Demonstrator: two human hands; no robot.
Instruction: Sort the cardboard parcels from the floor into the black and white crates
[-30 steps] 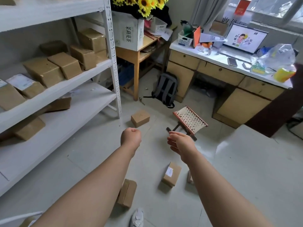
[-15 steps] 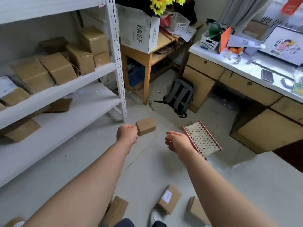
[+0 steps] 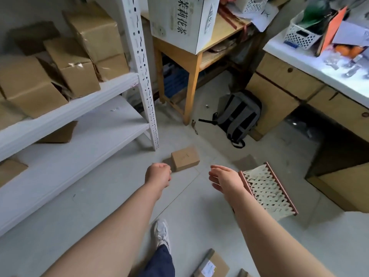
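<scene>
Extending over a pale tiled floor, a person's two bare forearms point toward a small cardboard parcel [image 3: 185, 158], which lies flat just beyond the left hand [image 3: 158, 176], near the foot of a white shelving upright [image 3: 148, 108]. The bottom edge of the frame cuts off a labelled parcel [image 3: 214, 264] and leaves only a corner of a third parcel [image 3: 243, 273]; the label's print is too small to read. The right forearm hides part of a folding stool's woven seat [image 3: 267, 193]. The left hand is curled into a fist, back to the camera, with nothing seen in it. The right hand [image 3: 225, 180] hangs with fingers loosely spread, holding nothing. Bare floor surrounds the small cardboard parcel, bounded by the shelving at left, a wooden table leg [image 3: 190, 92] and grey backpack [image 3: 238, 114] beyond, and the stool at right. The parcel is plain brown, closed and square-cornered, with a faint mark on top. One white shoe [image 3: 161, 232] stands between the arms.
</scene>
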